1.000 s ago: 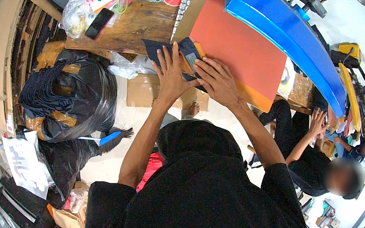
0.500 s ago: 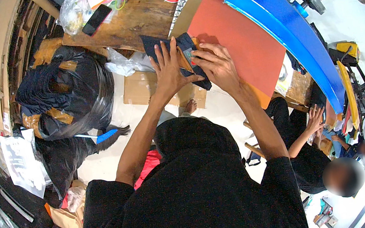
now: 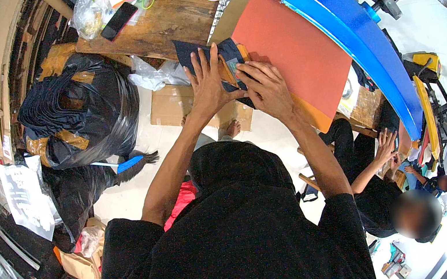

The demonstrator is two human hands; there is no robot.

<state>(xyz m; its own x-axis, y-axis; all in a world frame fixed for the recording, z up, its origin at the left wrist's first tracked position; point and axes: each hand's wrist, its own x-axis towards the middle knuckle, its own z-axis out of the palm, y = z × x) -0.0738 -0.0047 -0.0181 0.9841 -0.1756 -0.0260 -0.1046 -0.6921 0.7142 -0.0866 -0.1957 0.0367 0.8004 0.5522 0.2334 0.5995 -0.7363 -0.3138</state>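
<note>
Whereas half a second ago the right hand [image 3: 266, 87] was lifted with its fingers curled, it is now lowered, fingertips down beside the label [image 3: 233, 65] on the dark cloth [image 3: 227, 51]. By judgement, this leaves the cloth steadied from both sides.

Cloth: one piece, navy, with an orange-brown strip showing within it; lies at the left edge of the red-orange panel [image 3: 296, 46], just past the near edge of the wooden bench [image 3: 176, 27].

Left hand [image 3: 206, 91]: laid over the cloth's left part — fingers spread and pointing away from the person, thumb stretched toward the other hand; place unchanged.

Right hand: fingers close together, slightly bent, angled up and left; whether they pinch the cloth or only press it, cannot tell.

Forearms: both reaching forward, converging at the cloth.

Nearby: blue frame [image 3: 362, 53], right of the panel; phone [image 3: 119, 21], on the bench.
</note>
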